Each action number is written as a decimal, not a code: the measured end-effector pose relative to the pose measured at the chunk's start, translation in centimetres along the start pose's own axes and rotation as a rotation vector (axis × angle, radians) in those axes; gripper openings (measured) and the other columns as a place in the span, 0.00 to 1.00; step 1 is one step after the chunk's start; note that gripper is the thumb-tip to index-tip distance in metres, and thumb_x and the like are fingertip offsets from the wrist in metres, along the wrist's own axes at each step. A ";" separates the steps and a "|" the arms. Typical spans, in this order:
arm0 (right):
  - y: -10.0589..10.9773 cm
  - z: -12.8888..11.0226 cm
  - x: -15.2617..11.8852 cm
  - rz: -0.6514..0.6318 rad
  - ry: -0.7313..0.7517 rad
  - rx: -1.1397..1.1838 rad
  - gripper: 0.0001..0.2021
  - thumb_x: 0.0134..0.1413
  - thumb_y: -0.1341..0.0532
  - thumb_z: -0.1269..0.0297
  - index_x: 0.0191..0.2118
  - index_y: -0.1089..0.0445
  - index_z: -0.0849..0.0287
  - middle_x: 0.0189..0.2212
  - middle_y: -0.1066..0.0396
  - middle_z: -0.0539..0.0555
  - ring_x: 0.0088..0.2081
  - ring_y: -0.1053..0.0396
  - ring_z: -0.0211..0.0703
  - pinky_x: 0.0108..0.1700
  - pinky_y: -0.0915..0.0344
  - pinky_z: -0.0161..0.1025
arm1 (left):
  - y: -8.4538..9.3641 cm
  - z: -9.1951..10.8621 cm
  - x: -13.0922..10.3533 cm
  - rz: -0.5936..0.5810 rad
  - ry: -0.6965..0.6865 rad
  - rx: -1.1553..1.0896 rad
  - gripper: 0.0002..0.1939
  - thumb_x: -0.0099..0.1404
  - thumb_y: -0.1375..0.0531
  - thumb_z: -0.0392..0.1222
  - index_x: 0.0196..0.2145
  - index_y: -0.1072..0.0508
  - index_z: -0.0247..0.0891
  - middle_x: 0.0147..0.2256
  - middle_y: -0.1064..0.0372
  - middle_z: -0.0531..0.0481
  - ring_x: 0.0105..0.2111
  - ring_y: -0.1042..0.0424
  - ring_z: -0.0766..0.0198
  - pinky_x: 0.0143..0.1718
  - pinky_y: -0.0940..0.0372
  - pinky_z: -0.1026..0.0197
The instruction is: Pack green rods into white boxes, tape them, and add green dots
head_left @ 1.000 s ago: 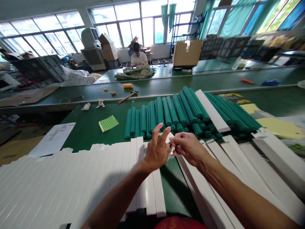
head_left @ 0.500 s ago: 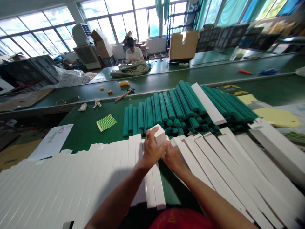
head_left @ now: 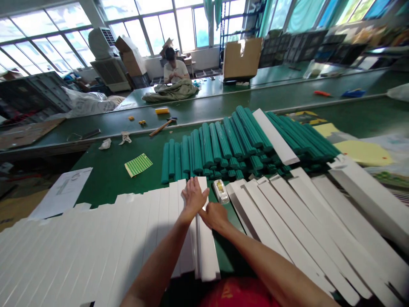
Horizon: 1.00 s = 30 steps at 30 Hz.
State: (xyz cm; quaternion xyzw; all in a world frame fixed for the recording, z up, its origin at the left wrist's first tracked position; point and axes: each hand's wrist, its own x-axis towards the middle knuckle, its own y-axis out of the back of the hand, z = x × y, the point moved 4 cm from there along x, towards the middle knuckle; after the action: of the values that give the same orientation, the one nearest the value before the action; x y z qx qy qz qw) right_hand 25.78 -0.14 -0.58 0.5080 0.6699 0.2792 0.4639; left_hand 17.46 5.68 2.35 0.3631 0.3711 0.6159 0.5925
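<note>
Nearest the person's red garment (head_left: 234, 294) lay the near end of a white box (head_left: 208, 256), at the right end of a close-packed row of white boxes (head_left: 111, 238). Farther up, the right hand (head_left: 215, 215) had its fingers curled at the box's right edge; whether they gripped it could not be told, the knuckles hiding the contact. Beyond it the left hand (head_left: 194, 198) was spread palm down across the row's last boxes, gripping nothing. The step in hand looked like squaring the box against its neighbours; the next move seemed to call for an even release that left the row unshifted. A tape dispenser (head_left: 220, 191) lay just beside the row, loose white boxes (head_left: 266, 219) to its right, and green ribbed rolls (head_left: 206, 145) were heaped behind.
</note>
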 end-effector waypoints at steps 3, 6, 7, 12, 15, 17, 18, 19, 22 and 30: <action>-2.0 -0.4 1.7 -0.091 0.113 0.043 0.24 0.63 0.49 0.52 0.38 0.24 0.67 0.36 0.23 0.68 0.39 0.25 0.52 0.37 0.36 0.38 | -0.8 -2.2 -0.9 -0.047 0.019 0.056 0.27 0.69 0.50 0.48 0.64 0.43 0.40 0.67 0.53 0.37 0.67 0.56 0.44 0.60 0.55 0.28; -2.3 -0.8 2.4 -0.195 0.266 0.102 0.18 0.61 0.46 0.57 0.32 0.24 0.63 0.28 0.23 0.58 0.33 0.26 0.43 0.34 0.39 0.33 | -1.1 -3.9 -1.6 -0.117 0.003 0.162 0.27 0.70 0.52 0.51 0.65 0.45 0.46 0.69 0.60 0.44 0.68 0.63 0.44 0.59 0.59 0.25; -1.9 -0.5 2.3 -0.207 0.298 0.119 0.17 0.61 0.45 0.58 0.29 0.25 0.63 0.25 0.24 0.56 0.30 0.27 0.41 0.33 0.40 0.32 | -1.3 -4.3 -1.8 -0.149 -0.004 0.212 0.28 0.69 0.51 0.51 0.65 0.46 0.47 0.69 0.63 0.45 0.69 0.65 0.43 0.58 0.60 0.24; 1.6 4.9 -1.2 0.033 0.219 0.135 0.16 0.65 0.49 0.58 0.38 0.29 0.65 0.30 0.26 0.58 0.32 0.30 0.42 0.35 0.42 0.35 | -2.3 -5.5 -1.9 -0.181 -0.059 0.358 0.32 0.67 0.48 0.45 0.67 0.50 0.48 0.70 0.66 0.46 0.68 0.67 0.39 0.57 0.60 0.22; 4.3 10.4 -5.5 0.484 0.070 -0.089 0.21 0.61 0.45 0.51 0.46 0.33 0.68 0.37 0.28 0.64 0.37 0.31 0.50 0.39 0.41 0.41 | -2.6 -5.0 -1.9 -0.141 -0.074 0.382 0.31 0.66 0.48 0.44 0.66 0.47 0.46 0.69 0.63 0.44 0.67 0.64 0.35 0.55 0.58 0.20; 4.8 13.6 -8.0 0.658 0.016 -0.318 0.23 0.56 0.39 0.51 0.46 0.33 0.69 0.40 0.30 0.67 0.40 0.33 0.56 0.40 0.41 0.47 | -2.7 -3.9 -2.2 -0.090 -0.079 0.398 0.31 0.66 0.47 0.43 0.65 0.46 0.43 0.69 0.62 0.41 0.68 0.63 0.36 0.56 0.59 0.21; 4.5 14.8 -8.8 0.655 0.007 -0.406 0.21 0.55 0.38 0.53 0.44 0.32 0.68 0.40 0.31 0.67 0.41 0.34 0.58 0.40 0.41 0.49 | -2.7 -3.2 -2.5 -0.052 -0.096 0.395 0.31 0.66 0.47 0.42 0.65 0.46 0.41 0.69 0.62 0.40 0.68 0.63 0.38 0.57 0.60 0.21; 4.0 15.8 -9.3 0.621 -0.004 -0.467 0.17 0.54 0.37 0.56 0.41 0.31 0.68 0.38 0.31 0.66 0.40 0.34 0.59 0.40 0.41 0.50 | -2.6 -2.2 -2.8 -0.007 -0.123 0.381 0.30 0.66 0.47 0.42 0.65 0.45 0.40 0.69 0.61 0.38 0.68 0.62 0.39 0.57 0.60 0.23; 3.0 16.8 -9.7 0.539 -0.041 -0.531 0.06 0.53 0.39 0.67 0.33 0.31 0.66 0.33 0.31 0.64 0.36 0.33 0.57 0.38 0.40 0.50 | -1.9 1.0 -3.8 0.120 -0.242 0.255 0.28 0.66 0.46 0.42 0.63 0.40 0.39 0.67 0.53 0.36 0.67 0.56 0.43 0.60 0.58 0.27; 7.8 8.4 -9.2 0.438 0.344 -0.608 0.14 0.49 0.45 0.80 0.41 0.27 0.72 0.40 0.28 0.73 0.36 0.29 0.55 0.38 0.34 0.49 | 5.8 9.1 -3.9 0.125 -0.450 -0.465 0.18 0.67 0.44 0.44 0.51 0.28 0.34 0.45 0.27 0.40 0.45 0.27 0.56 0.49 0.33 0.53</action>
State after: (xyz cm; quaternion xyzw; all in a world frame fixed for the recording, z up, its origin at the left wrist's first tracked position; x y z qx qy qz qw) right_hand 37.18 -7.04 5.60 0.4244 0.5008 0.6372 0.4038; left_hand 22.97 1.89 11.66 0.3671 0.0576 0.6237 0.6877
